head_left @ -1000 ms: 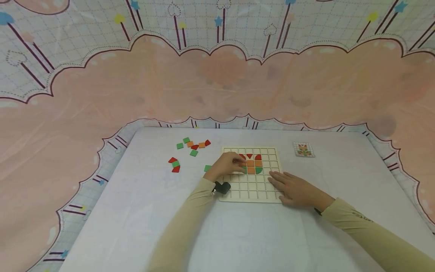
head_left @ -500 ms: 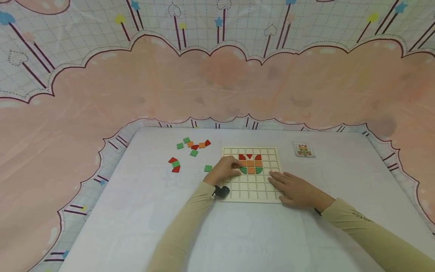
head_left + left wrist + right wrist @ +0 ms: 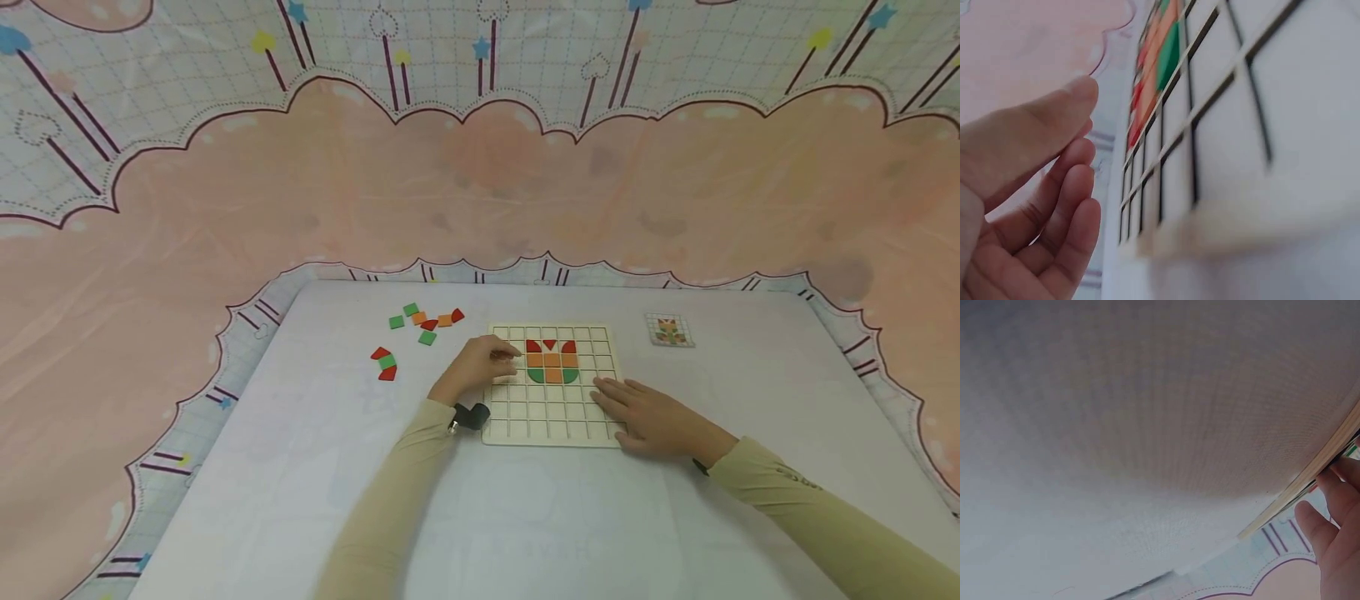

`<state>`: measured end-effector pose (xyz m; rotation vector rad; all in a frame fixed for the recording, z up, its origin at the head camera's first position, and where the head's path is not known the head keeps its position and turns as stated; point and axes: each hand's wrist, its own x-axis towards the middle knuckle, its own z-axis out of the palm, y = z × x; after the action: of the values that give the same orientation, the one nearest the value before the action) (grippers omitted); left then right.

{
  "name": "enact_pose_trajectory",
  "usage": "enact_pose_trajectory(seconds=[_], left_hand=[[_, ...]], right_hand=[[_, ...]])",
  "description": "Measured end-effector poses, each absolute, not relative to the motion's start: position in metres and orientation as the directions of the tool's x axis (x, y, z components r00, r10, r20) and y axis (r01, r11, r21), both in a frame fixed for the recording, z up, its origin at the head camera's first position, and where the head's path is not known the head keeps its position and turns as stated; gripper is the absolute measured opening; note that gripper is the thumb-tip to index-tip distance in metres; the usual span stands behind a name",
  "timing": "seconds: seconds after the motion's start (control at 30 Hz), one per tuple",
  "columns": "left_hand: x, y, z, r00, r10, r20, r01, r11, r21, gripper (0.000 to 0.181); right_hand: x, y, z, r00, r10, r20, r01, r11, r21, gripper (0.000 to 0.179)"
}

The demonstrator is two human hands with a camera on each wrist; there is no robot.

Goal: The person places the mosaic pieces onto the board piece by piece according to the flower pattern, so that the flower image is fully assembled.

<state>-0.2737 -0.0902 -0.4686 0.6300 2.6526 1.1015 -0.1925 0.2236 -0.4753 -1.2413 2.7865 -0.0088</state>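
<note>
A cream grid board (image 3: 555,417) with small square cells lies on the white table. Set into its upper middle is a pattern of coloured tiles: red pieces (image 3: 570,347) on top, orange squares (image 3: 552,360) below them, and rounded green pieces (image 3: 571,376) at the bottom corners. My left hand (image 3: 476,367) hovers at the board's left edge, beside the pattern. In the left wrist view its thumb (image 3: 1041,119) and loosely bent fingers show nothing between them. My right hand (image 3: 663,421) rests on the board's lower right side with fingers extended.
Loose red, orange and green tiles (image 3: 427,337) lie scattered left of the board. A smaller group (image 3: 387,362) of red and green tiles sits nearer. At the back right is a small card (image 3: 670,330) with a printed flower-like picture. A patterned cloth (image 3: 495,192) hangs behind the table.
My left hand has drawn back leftward from the pattern, uncovering the left red, orange and green pieces, and now covers the spot of a loose green square. The right hand stays put.
</note>
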Motion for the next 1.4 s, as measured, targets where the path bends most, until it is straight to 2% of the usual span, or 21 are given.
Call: enact_pose_trajectory(seconds=[0.3,0.53,0.9,1.4], left_hand=[[-0.274,-0.138,-0.459,-0.925,0.375,-0.053,0.217,0.64,0.737,0.032],[-0.273,-0.163,-0.465,-0.917,0.395,-0.049,0.247,0.662,0.707,0.036],[-0.269,-0.172,-0.479,-0.929,0.341,-0.141,0.158,0.712,0.684,0.037],[-0.266,-0.174,-0.482,-0.94,0.319,-0.123,0.163,0.735,0.658,0.033]], right_hand=[[-0.192,0.224,-0.476,-0.663,-0.744,-0.078,-0.745,0.666,-0.025,0.063],[-0.191,0.224,-0.474,-0.665,-0.742,-0.085,-0.743,0.669,-0.032,0.063],[-0.191,0.224,-0.475,-0.669,-0.738,-0.09,-0.738,0.674,-0.041,0.063],[-0.191,0.224,-0.477,-0.667,-0.741,-0.078,-0.741,0.671,-0.029,0.063]])
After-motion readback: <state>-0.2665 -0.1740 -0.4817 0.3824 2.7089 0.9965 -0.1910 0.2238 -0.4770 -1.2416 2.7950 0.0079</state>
